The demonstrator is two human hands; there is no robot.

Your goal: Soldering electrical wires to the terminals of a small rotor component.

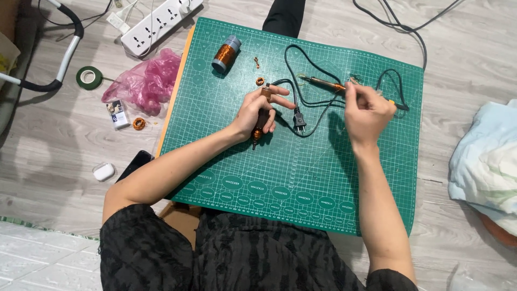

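Note:
My left hand [257, 110] grips a dark and copper pen-shaped tool [260, 123] over the green cutting mat [280, 178]. Its black cord runs to a two-pin plug [299, 119] lying on the mat. My right hand [369, 110] hovers over the mat's right part with the fingers pinched on something small and thin that I cannot make out. A second orange-handled iron [324, 83] lies just left of that hand. A spool of copper wire [226, 54] and a small copper coil [260, 81] sit at the mat's far side.
A white power strip [159, 24], pink plastic bag [145, 81], green tape roll [89, 77], small box [118, 114], white earbud case [103, 172] and dark phone [137, 161] lie on the wood floor at left. Pale cloth [484, 161] is at right.

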